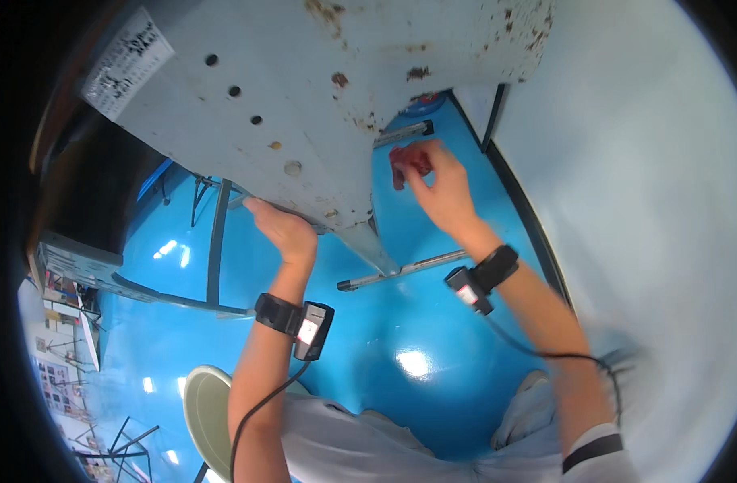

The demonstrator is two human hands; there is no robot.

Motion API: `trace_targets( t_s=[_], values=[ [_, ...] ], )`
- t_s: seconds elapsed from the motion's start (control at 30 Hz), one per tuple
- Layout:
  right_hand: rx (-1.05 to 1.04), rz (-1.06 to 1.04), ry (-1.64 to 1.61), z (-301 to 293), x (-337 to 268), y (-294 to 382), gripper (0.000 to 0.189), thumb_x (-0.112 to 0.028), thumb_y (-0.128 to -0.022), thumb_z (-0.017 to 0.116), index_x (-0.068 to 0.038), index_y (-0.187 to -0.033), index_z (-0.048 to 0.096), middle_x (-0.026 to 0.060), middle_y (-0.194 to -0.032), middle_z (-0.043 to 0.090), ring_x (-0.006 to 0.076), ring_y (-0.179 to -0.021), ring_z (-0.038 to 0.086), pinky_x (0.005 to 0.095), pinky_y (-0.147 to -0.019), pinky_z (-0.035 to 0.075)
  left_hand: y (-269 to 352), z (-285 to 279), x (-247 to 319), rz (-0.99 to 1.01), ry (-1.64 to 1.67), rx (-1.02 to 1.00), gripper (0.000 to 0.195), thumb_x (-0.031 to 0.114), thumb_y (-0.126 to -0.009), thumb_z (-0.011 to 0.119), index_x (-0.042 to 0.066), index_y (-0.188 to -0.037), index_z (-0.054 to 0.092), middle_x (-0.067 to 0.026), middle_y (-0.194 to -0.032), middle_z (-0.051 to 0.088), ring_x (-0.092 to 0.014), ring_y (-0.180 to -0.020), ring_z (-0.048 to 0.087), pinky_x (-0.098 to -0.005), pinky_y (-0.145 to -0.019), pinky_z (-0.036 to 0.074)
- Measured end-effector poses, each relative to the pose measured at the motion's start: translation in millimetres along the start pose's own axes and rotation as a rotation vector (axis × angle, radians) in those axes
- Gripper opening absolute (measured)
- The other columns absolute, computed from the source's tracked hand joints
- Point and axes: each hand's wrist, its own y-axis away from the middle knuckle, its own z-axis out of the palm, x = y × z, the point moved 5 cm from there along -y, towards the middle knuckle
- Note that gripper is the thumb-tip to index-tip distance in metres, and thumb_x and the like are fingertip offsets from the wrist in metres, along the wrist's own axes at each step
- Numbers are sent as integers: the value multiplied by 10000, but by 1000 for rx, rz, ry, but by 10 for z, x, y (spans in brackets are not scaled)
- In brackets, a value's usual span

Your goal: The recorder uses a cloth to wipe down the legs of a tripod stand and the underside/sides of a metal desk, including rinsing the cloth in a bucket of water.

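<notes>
A dark red cloth (409, 162) is bunched in the fingers of my right hand (444, 190), just beyond the right edge of a grey metal desk panel (320, 108). The panel has a row of round holes, rust spots and a label bearing writing. My left hand (286, 231) is at the panel's lower edge, its fingers partly hidden behind it; it seems to support or touch that edge. Each wrist wears a black strap with a small device and a cable.
A metal leg with a horizontal foot bar (405, 270) stands on the glossy blue floor. A white wall (646, 181) runs along the right. A pale green bucket (206, 410) is beside my left forearm. A grey metal frame (217, 247) stands at left, and black stool legs (124, 450) lie lower left.
</notes>
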Motion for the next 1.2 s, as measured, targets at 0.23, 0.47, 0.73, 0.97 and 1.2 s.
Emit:
trace_targets(
  t_s=[0.23, 0.47, 0.73, 0.97, 1.2],
  values=[
    [496, 462, -486, 644, 640, 1397, 131, -21, -821, 621, 11, -937, 569, 104, -959, 591, 160, -768, 613, 280, -706, 506, -25, 55, 148, 190, -206, 40, 330, 175, -963, 271, -101, -1092, 400, -250, -1092, 512, -305, -946, 487, -374, -893, 368],
    [592, 634, -909, 949, 366, 1465, 210, -41, -857, 598, 9, -1024, 481, 88, -856, 611, 138, -756, 622, 270, -686, 521, -149, 51, 189, 48, -9, 69, 514, 358, -995, 190, -89, -1196, 348, -212, -1238, 417, -267, -1066, 417, -346, -999, 288],
    [586, 751, -775, 1216, 589, 1748, 96, -40, -850, 602, 2, -916, 546, 63, -800, 602, 111, -647, 601, 238, -571, 481, -170, 25, 183, 67, -32, 36, 591, 417, -988, 137, -84, -1231, 334, -210, -1278, 403, -272, -1074, 420, -353, -1019, 283],
    [673, 666, -817, 1227, 308, 1549, 85, -37, -850, 601, 2, -893, 540, 72, -770, 615, 92, -624, 592, 241, -552, 498, -115, 33, 251, 115, -191, 90, 584, 397, -993, 130, -98, -1229, 331, -214, -1236, 442, -278, -1027, 451, -365, -1005, 309],
    [625, 550, -800, 1130, 38, 1270, 79, -31, -851, 593, -2, -892, 531, 60, -779, 624, 102, -648, 604, 240, -578, 506, -130, 88, 297, 71, -38, 85, 569, 379, -997, 129, -98, -1237, 326, -213, -1240, 438, -268, -1028, 452, -356, -1012, 299]
  ],
)
